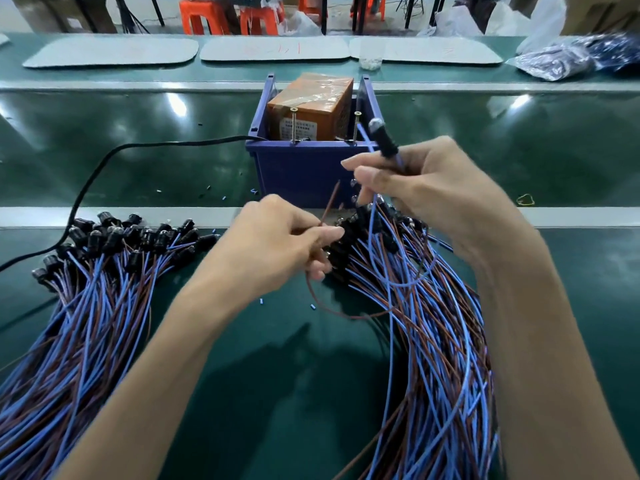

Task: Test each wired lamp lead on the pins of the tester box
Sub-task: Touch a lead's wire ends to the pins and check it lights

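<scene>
A blue bin (304, 168) holds the orange tester box (308, 105), with two upright screw pins, the left pin (294, 126) and the right pin (356, 128), at its front. My right hand (426, 195) grips a black lamp holder (384, 140) with a clear bulb tip, raised just right of the right pin. My left hand (280, 244) pinches that lamp's brown lead (329, 206), whose bare end points up below the bin front. A blue lead (372, 216) runs down from my right hand.
A pile of wired lamps (104, 271) lies at the left, another pile (426, 306) at the right under my right arm. A black power cable (104, 168) curves from the bin to the left. Grey mats (273, 48) and plastic bags (561, 57) lie across the belt.
</scene>
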### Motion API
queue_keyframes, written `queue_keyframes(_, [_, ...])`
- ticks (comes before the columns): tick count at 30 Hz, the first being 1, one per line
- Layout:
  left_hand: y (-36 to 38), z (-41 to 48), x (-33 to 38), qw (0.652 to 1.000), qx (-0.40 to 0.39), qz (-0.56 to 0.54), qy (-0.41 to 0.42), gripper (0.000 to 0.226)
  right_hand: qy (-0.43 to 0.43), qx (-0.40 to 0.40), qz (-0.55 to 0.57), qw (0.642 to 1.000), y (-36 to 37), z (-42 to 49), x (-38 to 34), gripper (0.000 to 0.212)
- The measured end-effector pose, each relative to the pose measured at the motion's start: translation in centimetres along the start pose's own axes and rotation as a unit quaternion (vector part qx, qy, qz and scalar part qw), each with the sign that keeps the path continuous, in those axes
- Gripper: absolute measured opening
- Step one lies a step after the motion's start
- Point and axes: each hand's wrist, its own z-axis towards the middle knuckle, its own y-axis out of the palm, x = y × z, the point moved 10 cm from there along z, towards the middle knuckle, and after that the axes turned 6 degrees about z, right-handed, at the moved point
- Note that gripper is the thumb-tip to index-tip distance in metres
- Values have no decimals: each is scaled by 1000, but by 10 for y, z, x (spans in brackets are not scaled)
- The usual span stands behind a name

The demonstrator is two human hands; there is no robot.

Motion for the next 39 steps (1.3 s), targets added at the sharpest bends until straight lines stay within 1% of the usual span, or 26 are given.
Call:
queue_keyframes(2, [-10, -1, -1, 998, 33, -55, -1, 28, 5, 0, 11, 1000, 3, 2, 1, 19])
queue_keyframes(4, [-16, 1, -2, 996, 56, -64, -1, 30, 18, 36, 60, 997, -9, 3, 3, 24])
queue_keyframes(5, [-19, 3, -2, 996, 69, -60, -1, 31, 24, 53, 86, 995, -15, 4, 5, 24])
queue_keyframes(7, [-26, 4, -2, 991, 104, -86, 11, 26, 28, 81, 111, 990, -25, 4, 7, 17])
queue_keyframes(8, [-30, 3, -2, 986, 122, -111, 18, 25, 28, 94, 113, 989, -29, 4, 8, 12])
queue_keyframes(10, [-36, 3, -7, 976, 152, -153, 21, 23, 38, 125, 104, 986, -38, 4, 15, 13])
queue_keyframes(12, [-43, 3, -17, 963, 177, -203, 1, 11, 57, 146, 98, 983, -41, 4, 20, 14])
queue_keyframes(15, [-47, 3, -29, 935, 203, -289, -23, 9, 87, 155, 101, 979, -37, 6, 29, 20])
queue_keyframes(18, [-45, 5, -33, 921, 209, -328, -20, 6, 112, 158, 102, 976, -32, 10, 37, 25])
queue_keyframes(22, [-40, 9, -36, 931, 200, -305, -15, 16, 124, 173, 124, 969, -28, 10, 44, 26])
queue_keyframes(27, [-41, 14, -43, 927, 222, -299, -35, 5, 117, 189, 149, 963, -31, 10, 46, 26])
queue_keyframes(29, [-41, 17, -43, 921, 230, -311, -46, 6, 111, 191, 155, 963, -31, 11, 46, 23])
queue_keyframes(32, [-40, 22, -43, 913, 239, -324, -59, 10, 101, 185, 163, 964, -28, 11, 45, 22])
queue_keyframes(36, [-42, 26, -47, 907, 244, -335, -76, 9, 107, 166, 175, 964, -18, 15, 51, 23])
queue_keyframes(39, [-42, 28, -48, 913, 231, -328, -76, 8, 110, 146, 185, 966, -13, 16, 53, 25])
